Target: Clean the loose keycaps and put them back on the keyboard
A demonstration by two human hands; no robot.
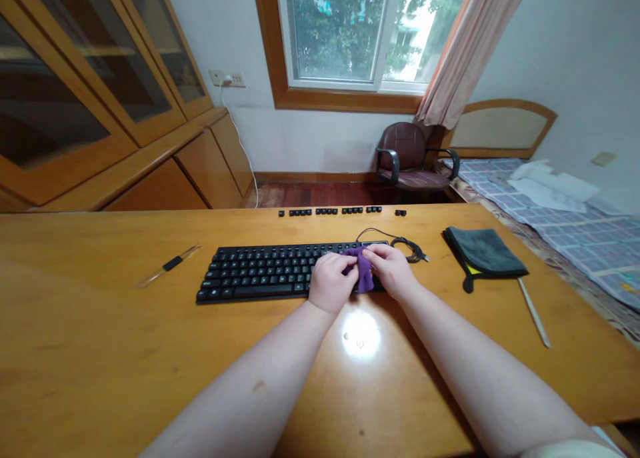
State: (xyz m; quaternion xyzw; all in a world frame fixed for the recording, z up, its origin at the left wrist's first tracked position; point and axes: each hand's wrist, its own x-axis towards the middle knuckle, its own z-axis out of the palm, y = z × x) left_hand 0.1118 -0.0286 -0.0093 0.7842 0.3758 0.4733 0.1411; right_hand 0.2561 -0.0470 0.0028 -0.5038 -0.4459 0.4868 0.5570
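Note:
A black keyboard lies on the wooden desk, its top row of keys taken off. Over its right part, my left hand and my right hand hold a small purple cloth between them. The fingers of both hands are pinched on the cloth, and they cover much of the keyboard's right end. Whether something is wrapped in the cloth, I cannot make out. Loose black keycaps stand in small groups along the desk's far edge.
The keyboard's coiled cable lies behind my right hand. To the right are a folded grey cloth and a thin white stick. A clear tool with a black grip lies at the left. Beyond the desk stands a chair.

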